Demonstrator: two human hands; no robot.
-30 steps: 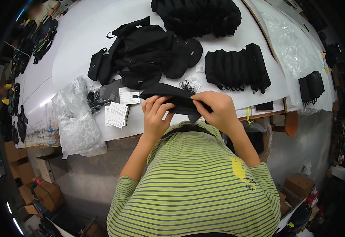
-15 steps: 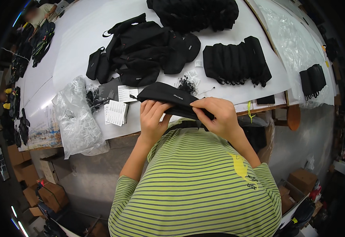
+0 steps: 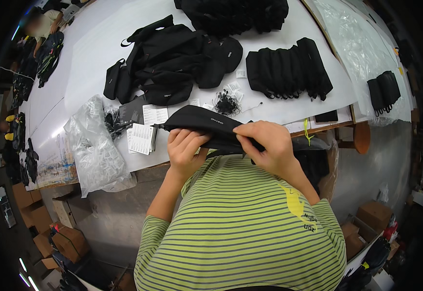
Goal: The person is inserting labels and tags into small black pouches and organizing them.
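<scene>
I hold a flat black pouch (image 3: 201, 123) over the near edge of the white table (image 3: 95, 53). My left hand (image 3: 184, 148) grips its lower left side from below. My right hand (image 3: 264, 145) pinches its right end, fingers curled on the fabric. Just beyond the pouch lie white paper tags (image 3: 141, 136) and a small heap of black cords (image 3: 227, 103).
A pile of black bags (image 3: 172, 58) lies mid-table, with a row of folded black pouches (image 3: 289, 68) to the right and a second heap (image 3: 231, 12) farther back. Crumpled clear plastic bags (image 3: 95, 150) sit at the left edge. Cardboard boxes (image 3: 41, 218) stand on the floor.
The pouch has been turned and lifted slightly in my hands; both hands have shifted their grip along its lower edge.
</scene>
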